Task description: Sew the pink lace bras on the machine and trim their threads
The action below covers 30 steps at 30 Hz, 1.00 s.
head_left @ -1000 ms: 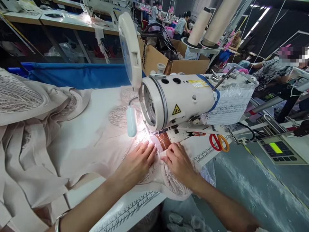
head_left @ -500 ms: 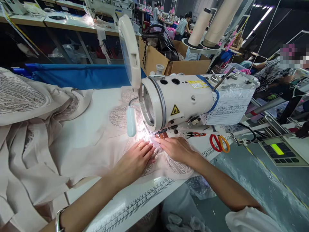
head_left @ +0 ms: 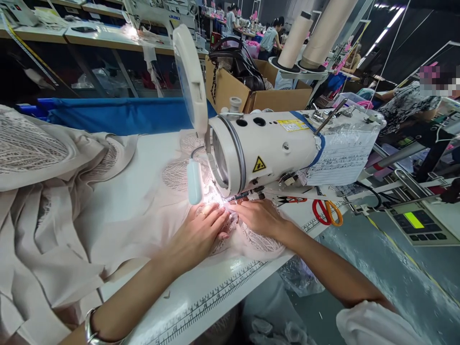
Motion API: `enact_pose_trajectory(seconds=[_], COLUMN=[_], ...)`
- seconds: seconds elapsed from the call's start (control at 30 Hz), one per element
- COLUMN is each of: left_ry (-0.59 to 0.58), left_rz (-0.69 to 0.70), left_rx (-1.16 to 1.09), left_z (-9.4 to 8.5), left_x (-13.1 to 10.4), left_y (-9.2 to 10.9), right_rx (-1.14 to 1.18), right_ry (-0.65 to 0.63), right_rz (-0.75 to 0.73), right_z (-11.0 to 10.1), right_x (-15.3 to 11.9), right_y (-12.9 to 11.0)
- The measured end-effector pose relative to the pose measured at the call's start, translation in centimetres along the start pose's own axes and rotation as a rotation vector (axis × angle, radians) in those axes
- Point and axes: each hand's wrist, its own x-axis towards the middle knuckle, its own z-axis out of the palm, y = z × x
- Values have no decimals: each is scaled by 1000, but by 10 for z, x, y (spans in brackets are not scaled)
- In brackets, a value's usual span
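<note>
My right hand (head_left: pixel 258 218) has slid up toward the needle area since the first frame, and the near edge of the lace fabric (head_left: pixel 136 235) has drawn back, baring more of the printed ruler (head_left: pixel 215 297). The fabric lies on the white tabletop (head_left: pixel 117 194), partly under the sewing machine (head_left: pixel 273 143). My left hand (head_left: pixel 203 227) rests on it just beside the glare, fingers close together and pressing down; my right fingers reach in from the other side, laid over the fabric. I can't tell whether either hand pinches it underneath. The pale blue lamp (head_left: pixel 194 182) hangs beyond my left hand, the scissors (head_left: pixel 327 212) sit off to my right, and a fabric pile (head_left: pixel 36 211) lies at my left
</note>
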Motion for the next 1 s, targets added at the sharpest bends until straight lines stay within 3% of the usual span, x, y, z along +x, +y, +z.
enact_pose_trajectory(seconds=[0.43, 0.67, 0.83, 1.0], left_ry=[-19, -41, -36, -38], left_rz=[-56, -49, -45, -70], left_rx=[41, 54, -4, -14], left_z=[-4, -6, -6, -4], left_x=[-2, 0, 0, 1], left_y=[0, 0, -1, 1], right_rx=[27, -74, -47, -44], right_ry=[9, -18, 40, -39], right_rz=[-40, -53, -10, 23], right_z=[7, -3, -5, -2], right_x=[3, 7, -3, -17], right_y=[10, 10, 12, 14])
